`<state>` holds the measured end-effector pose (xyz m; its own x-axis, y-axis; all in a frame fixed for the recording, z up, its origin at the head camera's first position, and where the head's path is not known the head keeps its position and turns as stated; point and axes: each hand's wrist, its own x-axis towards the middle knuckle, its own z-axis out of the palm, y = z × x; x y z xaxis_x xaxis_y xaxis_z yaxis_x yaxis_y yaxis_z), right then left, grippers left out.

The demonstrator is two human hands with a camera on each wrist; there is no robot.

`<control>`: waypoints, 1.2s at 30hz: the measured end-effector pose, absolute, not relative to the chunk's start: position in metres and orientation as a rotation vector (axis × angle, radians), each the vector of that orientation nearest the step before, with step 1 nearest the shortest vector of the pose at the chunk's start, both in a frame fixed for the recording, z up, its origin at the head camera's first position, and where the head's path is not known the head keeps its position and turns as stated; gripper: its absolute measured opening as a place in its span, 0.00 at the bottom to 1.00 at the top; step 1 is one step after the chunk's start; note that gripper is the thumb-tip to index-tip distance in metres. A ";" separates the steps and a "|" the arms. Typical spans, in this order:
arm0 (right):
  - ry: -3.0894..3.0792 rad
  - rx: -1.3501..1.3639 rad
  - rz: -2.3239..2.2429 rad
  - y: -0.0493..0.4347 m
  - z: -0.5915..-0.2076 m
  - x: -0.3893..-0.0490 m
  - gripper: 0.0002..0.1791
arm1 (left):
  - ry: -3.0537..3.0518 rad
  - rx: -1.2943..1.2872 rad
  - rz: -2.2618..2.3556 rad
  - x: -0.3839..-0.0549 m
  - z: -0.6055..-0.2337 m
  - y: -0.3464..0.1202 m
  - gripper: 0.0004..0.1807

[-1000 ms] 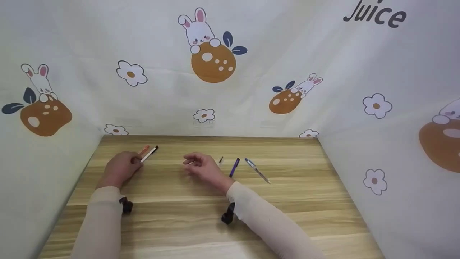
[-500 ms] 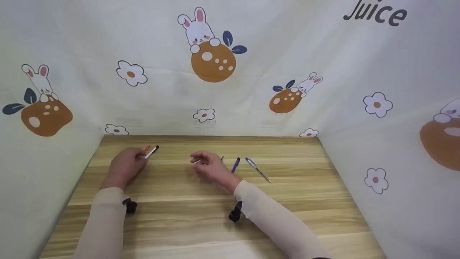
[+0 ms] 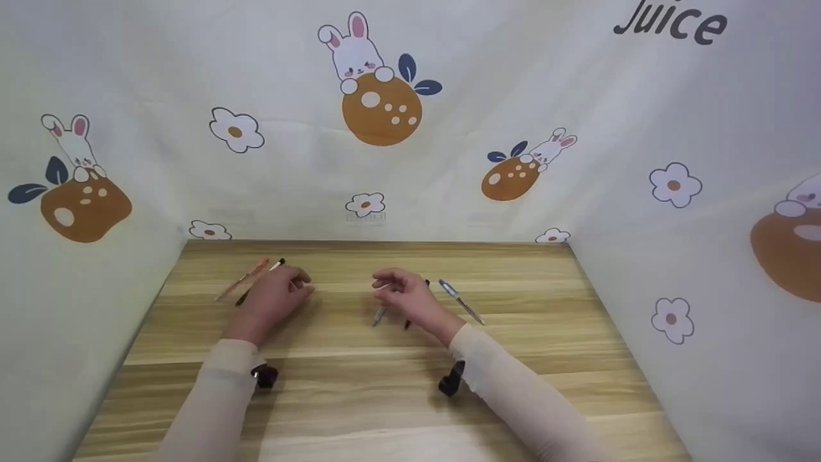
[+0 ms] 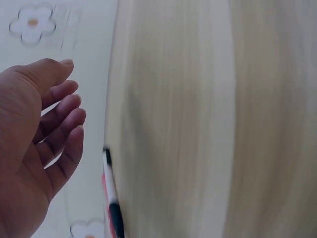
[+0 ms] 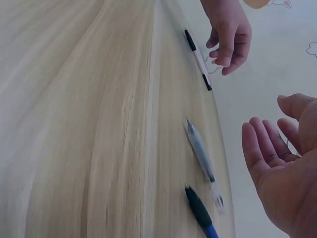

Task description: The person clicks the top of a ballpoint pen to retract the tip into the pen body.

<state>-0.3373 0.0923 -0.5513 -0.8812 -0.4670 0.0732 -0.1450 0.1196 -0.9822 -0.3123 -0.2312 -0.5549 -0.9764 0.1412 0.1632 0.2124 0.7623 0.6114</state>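
My left hand (image 3: pixel 277 301) hovers over the left part of the table, fingers loosely bent and holding nothing. Beside it lie an orange pen (image 3: pixel 242 280) and a white pen with black ends (image 4: pixel 111 183), the latter partly covered by the hand in the head view. My right hand (image 3: pixel 410 300) is raised above two pens, its fingers relaxed with nothing in them. Under it are a clear greyish pen (image 5: pixel 200 151) and a purple-blue pen with a dark grip (image 5: pixel 199 210), both partly hidden in the head view. Right of them rests a light blue clear pen (image 3: pixel 459 299).
The wood-patterned table (image 3: pixel 359 398) is enclosed at the back and sides by a pale cloth (image 3: pixel 288 173) printed with rabbits, oranges and flowers. A small black camera is strapped at each wrist.
My left hand has left the white and black pen and moved right, uncovering the orange pen's length. My right hand has also shifted right, over the clear and purple-blue pens.
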 end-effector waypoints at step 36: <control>2.203 -0.497 -1.837 0.156 -0.562 -0.322 0.21 | -2.875 -0.393 -1.181 -0.305 -0.569 -0.130 0.06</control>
